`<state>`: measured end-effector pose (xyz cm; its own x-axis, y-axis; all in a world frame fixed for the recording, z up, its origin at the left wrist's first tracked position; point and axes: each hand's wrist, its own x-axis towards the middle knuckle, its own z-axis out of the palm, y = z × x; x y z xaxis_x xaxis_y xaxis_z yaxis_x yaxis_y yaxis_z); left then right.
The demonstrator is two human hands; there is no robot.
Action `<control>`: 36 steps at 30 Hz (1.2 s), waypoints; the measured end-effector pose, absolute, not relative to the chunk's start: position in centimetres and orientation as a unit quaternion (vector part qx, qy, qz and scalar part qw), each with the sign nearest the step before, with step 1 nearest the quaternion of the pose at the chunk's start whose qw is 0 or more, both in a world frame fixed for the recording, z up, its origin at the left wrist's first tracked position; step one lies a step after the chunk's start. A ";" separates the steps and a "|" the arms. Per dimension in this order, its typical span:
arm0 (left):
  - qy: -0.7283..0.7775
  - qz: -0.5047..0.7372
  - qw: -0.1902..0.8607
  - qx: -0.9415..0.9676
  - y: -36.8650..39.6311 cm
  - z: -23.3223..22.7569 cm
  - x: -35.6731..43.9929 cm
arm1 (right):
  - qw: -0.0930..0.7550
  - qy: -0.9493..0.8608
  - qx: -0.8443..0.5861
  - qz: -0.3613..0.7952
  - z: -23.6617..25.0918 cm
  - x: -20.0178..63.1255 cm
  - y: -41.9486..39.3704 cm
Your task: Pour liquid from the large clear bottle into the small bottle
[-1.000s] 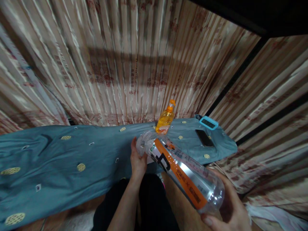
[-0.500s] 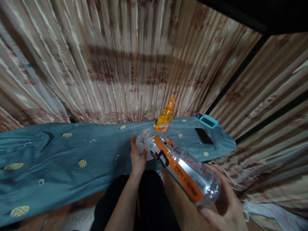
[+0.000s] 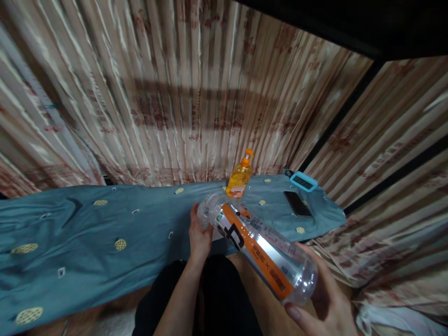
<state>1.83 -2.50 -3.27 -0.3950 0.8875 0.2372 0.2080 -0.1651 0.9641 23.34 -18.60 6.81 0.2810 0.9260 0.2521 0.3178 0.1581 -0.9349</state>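
Observation:
A clear plastic bottle (image 3: pixel 261 247) with an orange and silver label lies slantwise between my hands, above my lap. Its rounded, ridged end points to the upper left, where my left hand (image 3: pixel 201 238) is closed around it. At the opposite, lower right end, my right hand (image 3: pixel 324 291) grips the bottle with the thumb below and the fingers on the far side, partly hidden. Just behind the bottle's left end stands an orange pump bottle (image 3: pixel 239 179) of yellow liquid, apart from both hands.
A teal cloth (image 3: pixel 84 233) with yellow pineapple prints covers the long surface before me. On its right part lie a dark phone (image 3: pixel 297 204) and a blue-framed device (image 3: pixel 304 181). Pleated curtains (image 3: pixel 168 93) hang behind, and dark bars (image 3: pixel 343 114) cross on the right.
The view has tilted slightly, so the cloth and the pump bottle sit a little lower. Both hands keep their hold on the plastic bottle, whose right end has shifted slightly left in view.

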 end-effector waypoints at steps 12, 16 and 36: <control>0.589 0.596 0.299 0.456 -2.6 -3.0 2.0 | 0.561 -0.510 -0.591 0.277 6.9 22.8 -18.7; 0.586 0.609 0.285 0.453 -2.4 -3.6 2.1 | 0.556 -0.506 -0.593 0.288 6.9 22.8 -18.9; 0.581 0.617 0.255 0.465 -2.0 -5.0 1.8 | 0.572 -0.494 -0.571 0.322 6.3 22.5 -19.1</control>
<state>1.81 -2.02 -5.04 -0.4379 0.8552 0.2771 0.2250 -0.1942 0.9548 22.55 -19.13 6.30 0.3060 0.9313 0.1976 0.1956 0.1416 -0.9704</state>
